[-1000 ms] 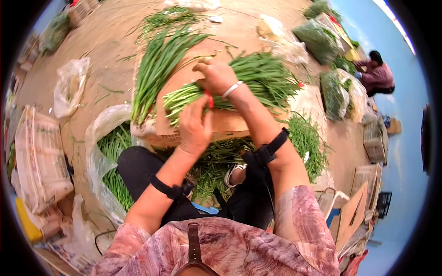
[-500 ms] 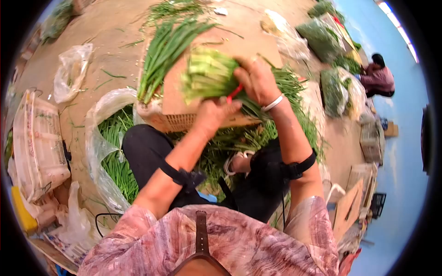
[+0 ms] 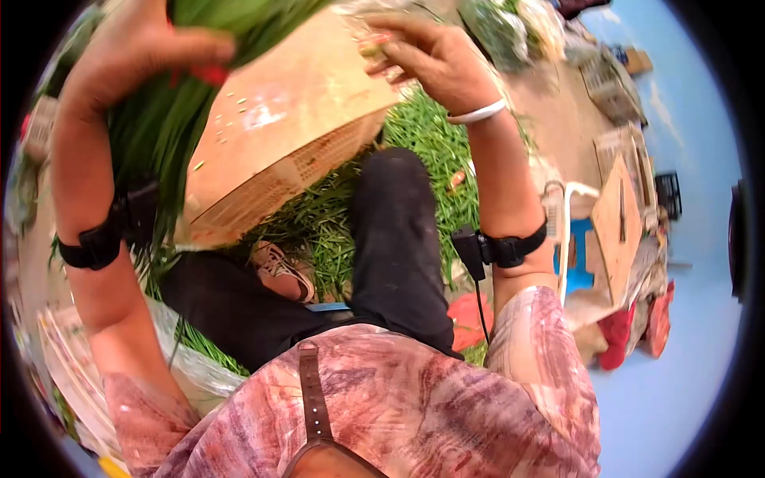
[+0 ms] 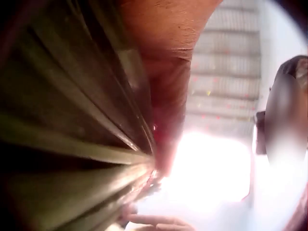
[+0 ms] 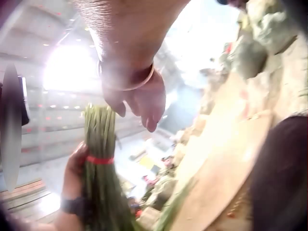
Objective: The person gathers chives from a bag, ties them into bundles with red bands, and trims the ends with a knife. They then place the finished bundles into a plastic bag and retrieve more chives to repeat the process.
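My left hand (image 3: 143, 56) grips a bunch of garlic chives (image 3: 163, 119) at the upper left, raised beside the board. A red band (image 3: 209, 74) circles the bunch near the thumb. In the right wrist view the pale stalk ends of the chives (image 5: 100, 130) point upward above the band, and the leaves hang below. Long leaves (image 4: 72, 106) fill the left side of the left wrist view. My right hand (image 3: 446, 68), with a white bangle at its wrist, is apart from the bunch, its fingers loosely bent; a small pale bit shows at its fingertips.
A board (image 3: 279, 119) lies on a crate (image 3: 303, 171) before my knees, with small stalk scraps on it. Loose greens (image 3: 434, 131) cover the floor around the crate. At right stand a white frame (image 3: 567, 231) and a wooden panel (image 3: 617, 227). Crates line the blue wall.
The bunch was on the board with both hands at its red band, then was lifted. My left hand has carried it up and left; my right hand has let go. The head view has shifted.
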